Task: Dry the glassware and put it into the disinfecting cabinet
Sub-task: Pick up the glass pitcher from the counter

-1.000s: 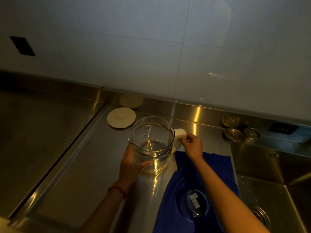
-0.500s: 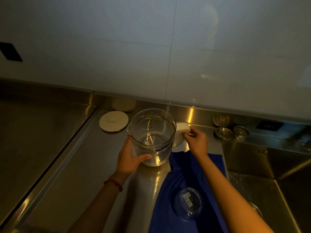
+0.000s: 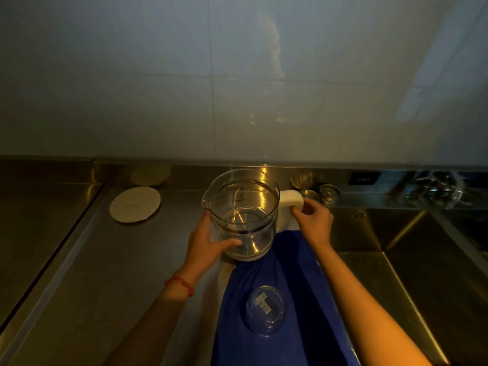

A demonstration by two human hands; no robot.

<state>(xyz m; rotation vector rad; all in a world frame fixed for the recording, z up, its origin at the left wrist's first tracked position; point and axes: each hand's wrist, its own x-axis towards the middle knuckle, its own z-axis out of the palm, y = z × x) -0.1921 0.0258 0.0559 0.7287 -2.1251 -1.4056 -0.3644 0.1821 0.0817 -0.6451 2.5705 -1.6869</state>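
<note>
A clear glass jug (image 3: pixel 244 215) with a white handle (image 3: pixel 289 204) is held upright over the steel counter (image 3: pixel 105 273), its base at the far end of a blue cloth (image 3: pixel 298 286). My left hand (image 3: pixel 208 240) grips the jug's left wall near the bottom. My right hand (image 3: pixel 313 220) holds the white handle. A small clear glass bowl (image 3: pixel 266 310) with a white label lies on the blue cloth, nearer to me.
A round white lid (image 3: pixel 135 204) lies on the counter at the left. Small metal cups (image 3: pixel 328 193) stand by the back wall. A steel sink (image 3: pixel 422 273) opens on the right. More glassware (image 3: pixel 438 192) sits at the far right.
The view has shifted left and up along the counter. Both hands stay on the jug, which keeps its place at the far end of the blue cloth.
</note>
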